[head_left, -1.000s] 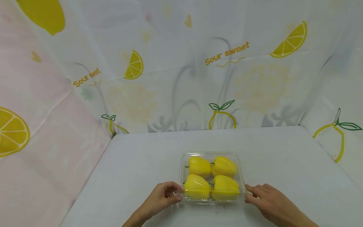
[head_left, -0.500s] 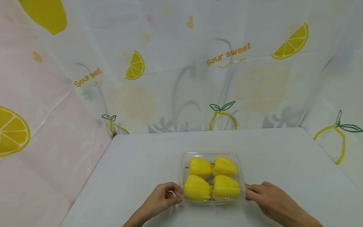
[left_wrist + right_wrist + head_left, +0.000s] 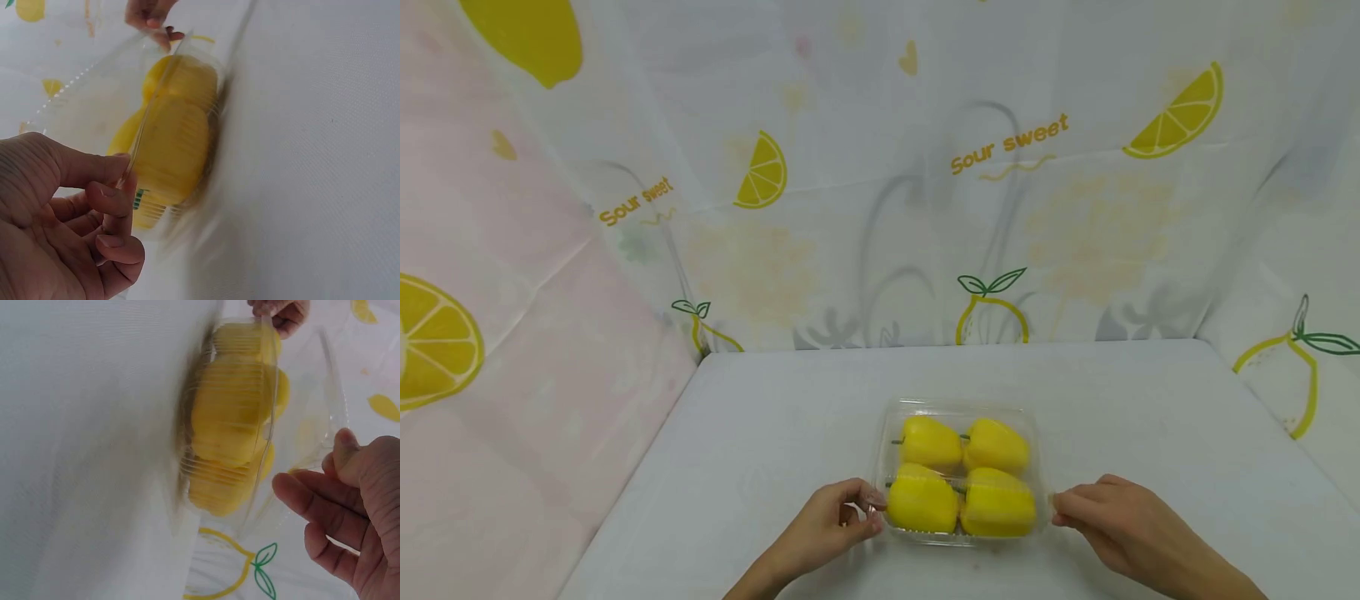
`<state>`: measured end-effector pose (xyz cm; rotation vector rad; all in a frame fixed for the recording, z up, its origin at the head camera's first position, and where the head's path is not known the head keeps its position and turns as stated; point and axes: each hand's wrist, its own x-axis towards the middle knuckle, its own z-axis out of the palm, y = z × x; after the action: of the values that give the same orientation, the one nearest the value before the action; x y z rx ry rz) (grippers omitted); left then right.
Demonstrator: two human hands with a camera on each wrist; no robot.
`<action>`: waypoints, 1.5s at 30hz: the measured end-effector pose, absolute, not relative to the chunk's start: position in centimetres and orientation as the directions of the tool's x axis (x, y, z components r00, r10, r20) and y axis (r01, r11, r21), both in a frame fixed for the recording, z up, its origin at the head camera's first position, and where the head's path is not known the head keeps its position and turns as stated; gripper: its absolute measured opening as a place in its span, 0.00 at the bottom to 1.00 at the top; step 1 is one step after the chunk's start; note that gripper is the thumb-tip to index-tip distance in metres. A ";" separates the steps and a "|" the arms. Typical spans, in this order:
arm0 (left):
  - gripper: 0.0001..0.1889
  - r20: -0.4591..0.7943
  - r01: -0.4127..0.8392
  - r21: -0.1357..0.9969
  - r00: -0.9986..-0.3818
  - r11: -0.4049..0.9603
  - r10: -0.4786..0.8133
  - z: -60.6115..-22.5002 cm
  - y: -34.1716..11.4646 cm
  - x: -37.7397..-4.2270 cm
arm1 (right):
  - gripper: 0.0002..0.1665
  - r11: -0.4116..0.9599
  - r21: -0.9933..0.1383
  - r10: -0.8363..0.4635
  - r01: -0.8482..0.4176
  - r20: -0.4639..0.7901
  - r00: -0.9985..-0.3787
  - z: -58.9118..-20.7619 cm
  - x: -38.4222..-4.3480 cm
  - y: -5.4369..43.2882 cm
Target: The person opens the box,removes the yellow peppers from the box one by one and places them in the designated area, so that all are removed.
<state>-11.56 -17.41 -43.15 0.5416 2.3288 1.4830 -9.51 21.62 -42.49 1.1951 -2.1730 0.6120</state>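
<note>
At left, with left hand (image 3: 827, 527): pinching the rim of the clear container (image 3: 955, 542) between thumb and bent fingers, perhaps to steady the base. At right, with right hand (image 3: 1120, 523): pinching the edge of the lid (image 3: 312, 419), tilted up and apart from the base rim. Seems to be in the step of moving the lid; cannot tell whether opening or closing. Calls probably for holding firm at left and guiding gently at right. Sits on the near part of the desk (image 3: 760, 433), between both hands; looks shiny, see-through, ribbed along the walls, with four yellow peppers (image 3: 1000, 504) inside, two by two.
</note>
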 end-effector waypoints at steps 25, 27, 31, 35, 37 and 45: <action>0.17 -0.147 0.039 0.942 -0.846 0.334 0.513 -43.0 -17.5 -11.2 | 0.22 0.567 -0.031 -0.400 -0.823 0.863 -0.308 -36.9 -13.9 21.4; 0.17 -0.148 0.038 0.942 -0.844 0.334 0.515 -43.0 -17.6 -11.2 | 0.23 0.573 -0.091 -0.373 -0.814 0.856 -0.358 -37.0 -14.4 21.5; 0.17 -0.136 0.054 0.942 -0.841 0.331 0.524 -42.9 -17.6 -11.2 | 0.24 0.559 -0.203 -0.338 -0.804 0.829 -0.445 -37.3 -15.4 21.6; 0.16 -0.119 0.072 0.945 -0.834 0.320 0.539 -42.9 -17.6 -11.2 | 0.21 0.545 -0.298 -0.334 -0.783 0.780 -0.529 -37.3 -16.0 21.5; 0.16 -0.115 0.077 0.946 -0.830 0.315 0.546 -42.9 -17.6 -11.2 | 0.21 0.553 -0.336 -0.334 -0.762 0.748 -0.573 -37.3 -16.2 21.5; 0.16 -0.128 0.062 0.948 -0.824 0.312 0.552 -42.9 -17.8 -11.3 | 0.52 0.551 -0.488 -0.341 -0.677 0.608 -0.717 -38.2 -17.1 21.1</action>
<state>-11.27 -17.76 -42.91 0.5441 2.1524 1.5265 -17.12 21.06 -38.16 0.8236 -2.3420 1.0115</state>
